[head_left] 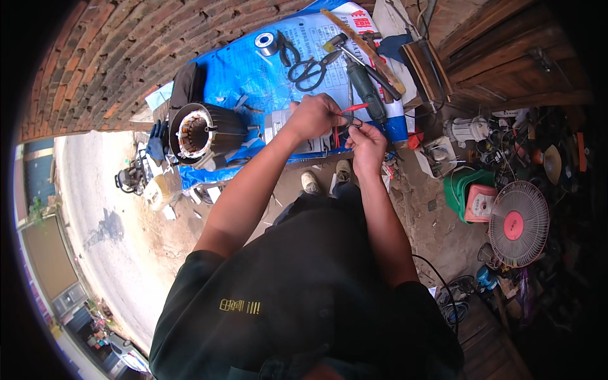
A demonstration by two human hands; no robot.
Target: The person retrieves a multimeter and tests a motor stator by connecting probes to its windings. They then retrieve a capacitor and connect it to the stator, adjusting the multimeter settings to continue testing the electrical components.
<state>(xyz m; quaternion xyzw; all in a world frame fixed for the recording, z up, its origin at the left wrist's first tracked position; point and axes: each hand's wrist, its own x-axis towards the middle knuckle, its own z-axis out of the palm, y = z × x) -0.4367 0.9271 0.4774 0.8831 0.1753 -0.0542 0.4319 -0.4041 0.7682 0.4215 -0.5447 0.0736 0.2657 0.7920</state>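
Both hands are close together over the front edge of a bench covered with a blue and white sheet. My left hand is closed on a thin dark cord. A slim red piece sticks out beside its fingertips; its kind is too small to make out. My right hand pinches the same cord just to the right, fingers bent. Under the left wrist lies a grey box-like item, partly hidden. A motor housing with copper windings rests on its side at the bench's left.
Beyond my hands lie black scissors, pliers, a solder spool, a hammer and a dark green cylindrical tool. A pink-centred fan and a green bin stand right. A brick wall rises behind.
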